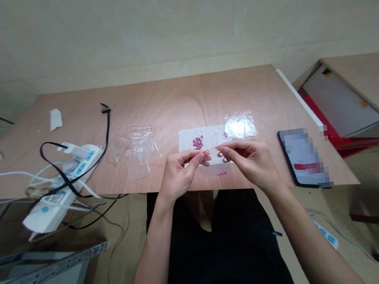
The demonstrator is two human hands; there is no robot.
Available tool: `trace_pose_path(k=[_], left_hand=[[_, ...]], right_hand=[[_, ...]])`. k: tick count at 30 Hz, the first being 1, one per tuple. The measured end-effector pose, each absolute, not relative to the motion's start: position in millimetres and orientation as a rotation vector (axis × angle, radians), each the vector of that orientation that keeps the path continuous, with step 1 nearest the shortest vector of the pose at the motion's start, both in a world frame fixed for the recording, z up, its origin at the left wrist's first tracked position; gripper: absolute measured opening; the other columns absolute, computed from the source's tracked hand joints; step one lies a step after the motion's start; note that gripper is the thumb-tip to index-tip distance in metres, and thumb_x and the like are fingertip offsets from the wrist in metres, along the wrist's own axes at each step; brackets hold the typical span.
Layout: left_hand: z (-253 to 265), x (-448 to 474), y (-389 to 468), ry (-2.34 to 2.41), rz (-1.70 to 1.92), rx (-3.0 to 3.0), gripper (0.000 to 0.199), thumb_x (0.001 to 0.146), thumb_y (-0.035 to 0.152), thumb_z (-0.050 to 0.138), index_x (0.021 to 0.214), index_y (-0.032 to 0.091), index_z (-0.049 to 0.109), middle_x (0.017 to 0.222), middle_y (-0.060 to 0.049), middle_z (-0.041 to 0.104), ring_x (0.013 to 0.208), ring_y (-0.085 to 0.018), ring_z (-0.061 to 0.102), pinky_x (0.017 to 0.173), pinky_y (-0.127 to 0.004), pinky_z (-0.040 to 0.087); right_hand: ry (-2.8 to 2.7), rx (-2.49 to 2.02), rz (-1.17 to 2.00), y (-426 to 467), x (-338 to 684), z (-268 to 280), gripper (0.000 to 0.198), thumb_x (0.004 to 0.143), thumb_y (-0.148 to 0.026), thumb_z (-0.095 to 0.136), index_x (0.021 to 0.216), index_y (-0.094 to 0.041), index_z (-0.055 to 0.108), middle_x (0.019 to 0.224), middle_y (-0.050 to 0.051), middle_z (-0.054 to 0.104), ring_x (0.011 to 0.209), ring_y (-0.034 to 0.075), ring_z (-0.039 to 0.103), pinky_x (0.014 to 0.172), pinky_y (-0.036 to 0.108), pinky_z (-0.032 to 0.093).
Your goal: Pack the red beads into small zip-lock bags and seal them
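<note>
Over the near edge of the table [168, 110], my left hand [182, 169] and right hand [253, 161] pinched the clear bag [213, 168] by its red-lined mouth. I judged it light, limp and slippery (best gripped there). Beyond, pink pieces [197, 143] lay on a white sheet [185, 136]. No writing was legible.

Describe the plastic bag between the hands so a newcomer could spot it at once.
Find the light-brown wooden table, then the middle of its near edge. There, the left hand and right hand hold a clear plastic bag by its red-lined top. Unlike the other clear bags lying nearby, it is held up, with small pink pieces showing.
</note>
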State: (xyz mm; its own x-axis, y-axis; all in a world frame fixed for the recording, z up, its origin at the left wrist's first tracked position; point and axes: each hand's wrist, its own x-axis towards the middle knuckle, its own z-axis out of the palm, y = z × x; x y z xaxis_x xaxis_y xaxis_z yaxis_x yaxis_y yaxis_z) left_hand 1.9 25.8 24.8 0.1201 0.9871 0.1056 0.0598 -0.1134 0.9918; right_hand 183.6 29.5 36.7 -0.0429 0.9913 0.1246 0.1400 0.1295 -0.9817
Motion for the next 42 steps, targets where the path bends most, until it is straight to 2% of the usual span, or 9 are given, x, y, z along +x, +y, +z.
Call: trace_pose_path(k=[4, 10, 13, 18, 24, 29, 34, 38, 42], left_hand=[[26, -7, 27, 1.154, 1.135, 1.421, 0.022, 0.086, 0.035, 0.066, 0.089, 0.018, 0.078, 0.081, -0.005, 0.078, 0.080, -0.018, 0.074, 0.083, -0.030, 0.057], [24, -15, 26, 1.328, 1.277, 1.339, 0.017, 0.067, 0.035, 0.082, 0.068, 0.019, 0.077, 0.069, -0.004, 0.076, 0.064, -0.016, 0.069, 0.065, -0.027, 0.056], [18, -30, 30, 1.389, 1.340, 1.367, 0.023, 0.073, 0.040, 0.076, 0.069, 0.018, 0.076, 0.071, -0.005, 0.076, 0.063, -0.015, 0.067, 0.064, -0.026, 0.054], [-3, -78, 38, 1.938, 1.407, 1.364, 0.043, 0.091, 0.047, 0.046, 0.095, 0.013, 0.073, 0.086, -0.009, 0.074, 0.062, -0.014, 0.062, 0.064, -0.028, 0.052], [-16, -111, 34, 2.637, 0.781, 1.408, 0.047, 0.080, 0.040, 0.062, 0.116, 0.010, 0.066, 0.111, -0.019, 0.067, 0.108, -0.033, 0.061, 0.095, -0.045, 0.047], [-17, -115, 35, 2.631, 0.732, 1.327, 0.037, 0.077, 0.041, 0.066, 0.101, 0.013, 0.068, 0.100, -0.015, 0.071, 0.097, -0.031, 0.065, 0.090, -0.042, 0.049], [-18, -120, 37, 2.505, 0.722, 1.413, 0.024, 0.079, 0.038, 0.062, 0.085, 0.017, 0.069, 0.085, -0.010, 0.073, 0.085, -0.028, 0.068, 0.083, -0.039, 0.050], [-19, -111, 37, 2.623, 0.776, 1.412, 0.043, 0.083, 0.041, 0.058, 0.112, 0.010, 0.065, 0.101, -0.016, 0.070, 0.101, -0.031, 0.064, 0.092, -0.042, 0.048], [-17, -99, 34, 2.643, 0.715, 1.464, 0.064, 0.077, 0.056, 0.064, 0.121, 0.011, 0.063, 0.109, -0.018, 0.065, 0.105, -0.034, 0.062, 0.093, -0.044, 0.048]], right_hand=[[-1.382, -1.167, 1.069, 36, 183, 43, 0.019, 0.076, -0.030, 0.075, 0.089, -0.017, 0.072, 0.066, 0.001, 0.071, 0.054, 0.012, 0.063, 0.054, 0.026, 0.053], [-1.407, -1.124, 1.098, 39, 180, 51, 0.025, 0.075, -0.031, 0.076, 0.092, -0.019, 0.062, 0.064, -0.003, 0.069, 0.053, 0.011, 0.062, 0.053, 0.025, 0.052], [-1.377, -1.160, 1.005, 47, 189, 50, 0.022, 0.076, -0.031, 0.075, 0.088, -0.019, 0.061, 0.067, -0.001, 0.070, 0.054, 0.011, 0.063, 0.055, 0.025, 0.053], [-1.416, -1.446, 0.658, 89, 227, 32, 0.019, 0.081, -0.031, 0.066, 0.093, -0.016, 0.067, 0.079, 0.007, 0.074, 0.058, 0.014, 0.065, 0.059, 0.029, 0.053], [-1.720, -1.751, 0.191, 118, 247, 0, 0.035, 0.085, -0.031, 0.058, 0.115, -0.016, 0.071, 0.113, 0.017, 0.072, 0.098, 0.031, 0.069, 0.090, 0.050, 0.049], [-1.729, -1.761, 0.072, 108, 235, -14, 0.042, 0.085, -0.029, 0.056, 0.121, -0.012, 0.067, 0.131, 0.022, 0.062, 0.126, 0.038, 0.053, 0.102, 0.057, 0.039], [-1.716, -1.666, 0.060, 96, 224, -7, 0.038, 0.086, -0.030, 0.053, 0.118, -0.014, 0.068, 0.130, 0.019, 0.062, 0.124, 0.034, 0.054, 0.103, 0.053, 0.040], [-1.725, -1.593, 0.081, 86, 215, 6, 0.035, 0.086, -0.030, 0.054, 0.115, -0.015, 0.069, 0.126, 0.017, 0.065, 0.119, 0.032, 0.057, 0.104, 0.053, 0.040], [-1.741, -1.543, 0.092, 80, 209, 12, 0.034, 0.086, -0.028, 0.054, 0.113, -0.015, 0.070, 0.123, 0.016, 0.067, 0.117, 0.031, 0.059, 0.105, 0.051, 0.041]])
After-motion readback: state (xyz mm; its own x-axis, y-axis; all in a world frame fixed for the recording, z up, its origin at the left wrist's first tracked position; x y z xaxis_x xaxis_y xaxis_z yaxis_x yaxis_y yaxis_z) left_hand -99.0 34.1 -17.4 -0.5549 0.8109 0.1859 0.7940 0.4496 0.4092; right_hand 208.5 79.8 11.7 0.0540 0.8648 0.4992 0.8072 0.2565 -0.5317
